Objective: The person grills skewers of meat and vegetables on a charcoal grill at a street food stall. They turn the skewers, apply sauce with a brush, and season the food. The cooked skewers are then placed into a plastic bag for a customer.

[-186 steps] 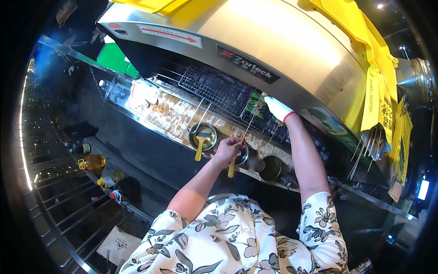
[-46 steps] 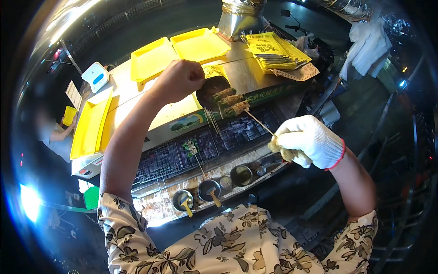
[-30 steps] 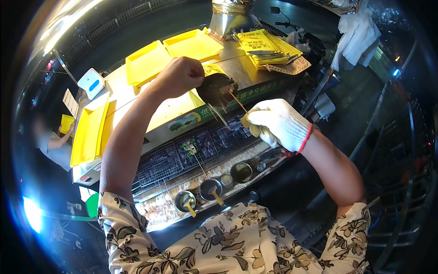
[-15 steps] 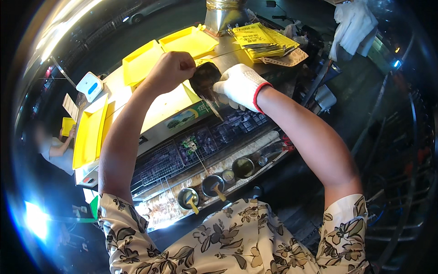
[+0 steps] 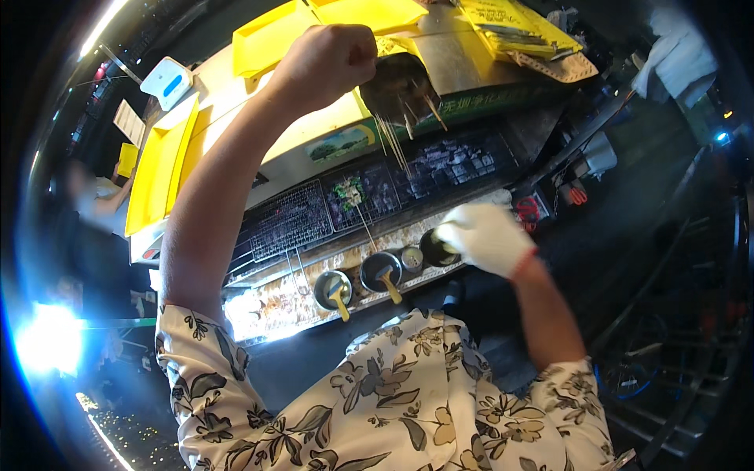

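Observation:
My bare left hand (image 5: 338,59) is a closed fist at the rim of a dark container (image 5: 397,82), raised over the back of the grill. Several thin skewers (image 5: 393,145) poke out of its lower side; what else it holds is too dark to make out. My right hand (image 5: 487,239), in a white glove with a red cuff, is at a dark pot (image 5: 433,250) on the front ledge. Its fingers are blurred and partly hidden over the pot's rim. One skewer of green and pale food (image 5: 349,194) lies on the grill mesh.
Wire racks (image 5: 287,220) and coals (image 5: 463,161) fill the grill. Along the ledge stand a small can (image 5: 411,258) and two pots (image 5: 380,272) with brushes. Yellow trays (image 5: 161,169) and yellow packets (image 5: 510,27) lie on the counter. Another person (image 5: 98,192) is at far left.
My gloved right hand has left the dark container and come down to the pot on the front ledge. My left hand and the container appear higher in the picture; the whole view has shifted.

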The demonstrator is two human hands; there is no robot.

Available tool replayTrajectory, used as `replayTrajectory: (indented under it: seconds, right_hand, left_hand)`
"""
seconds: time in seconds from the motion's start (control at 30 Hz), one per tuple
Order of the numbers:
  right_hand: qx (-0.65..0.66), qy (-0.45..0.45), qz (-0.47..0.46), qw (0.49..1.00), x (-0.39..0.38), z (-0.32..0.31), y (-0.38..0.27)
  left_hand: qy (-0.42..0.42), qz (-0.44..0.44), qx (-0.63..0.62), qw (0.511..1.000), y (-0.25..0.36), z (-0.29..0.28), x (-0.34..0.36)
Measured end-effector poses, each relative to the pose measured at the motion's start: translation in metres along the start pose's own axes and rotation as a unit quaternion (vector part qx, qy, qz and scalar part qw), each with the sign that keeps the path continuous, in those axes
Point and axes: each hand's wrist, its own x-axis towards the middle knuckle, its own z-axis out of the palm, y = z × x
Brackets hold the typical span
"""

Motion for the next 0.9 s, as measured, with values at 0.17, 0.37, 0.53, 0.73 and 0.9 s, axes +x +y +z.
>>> replayTrajectory:
  seconds: [0.17, 0.37, 0.53, 0.73, 0.9]
  right_hand:
    - [0.012, -0.014, 0.083, 0.996, 0.094, 0.190, 0.082]
    - [0.023, -0.046, 0.135, 0.990, 0.146, 0.268, 0.077]
    - [0.032, 0.008, 0.129, 0.991, 0.154, 0.288, 0.087]
    - [0.009, -0.001, 0.146, 0.989, 0.164, 0.292, 0.095]
    - [0.152, 0.010, 0.113, 0.982, 0.133, 0.256, 0.082]
  left_hand:
    - [0.022, 0.037, 0.057, 0.997, 0.013, 0.013, 0.000]
    - [-0.031, -0.037, 0.078, 0.996, 0.033, 0.021, -0.013]
    - [0.011, -0.019, 0.140, 0.990, 0.031, 0.027, -0.014]
    - [0.103, -0.026, 0.118, 0.987, 0.032, 0.029, 0.000]
    - [0.100, -0.033, 0.055, 0.993, 0.026, 0.007, 0.016]
